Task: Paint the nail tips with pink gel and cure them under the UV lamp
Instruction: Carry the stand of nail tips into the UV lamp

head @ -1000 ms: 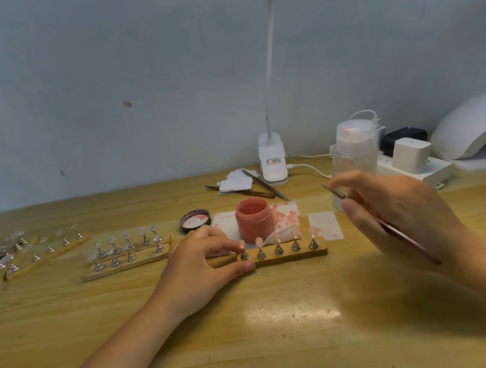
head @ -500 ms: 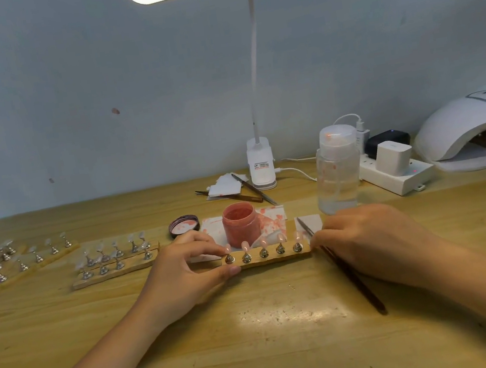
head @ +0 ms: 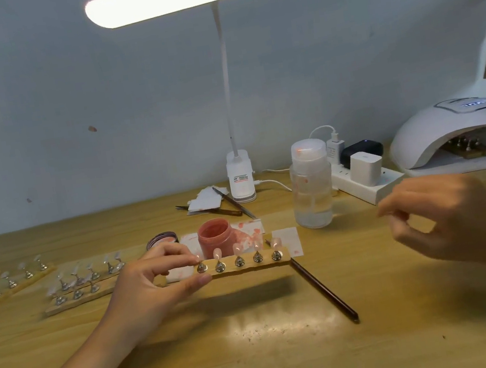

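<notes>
Left hand [head: 146,282] pinches the near-left end of the wooden strip [head: 248,266], thumb below and fingers on top, and the shadow beneath says it is lifted off the bench [head: 262,355]. Its five nail tips [head: 236,249] all show pink, so painting on this strip looks finished. Right hand [head: 450,214] hovers off to the right, fingers loosely curled, gripping nothing. The brush [head: 324,290] lies on the bench — set aside. Pink gel jar [head: 214,235] stands open just behind the strip. Far right, the UV lamp [head: 456,134] already shelters another strip — curing comes next for this one, while several strips [head: 76,286] with clear tips wait at left
</notes>
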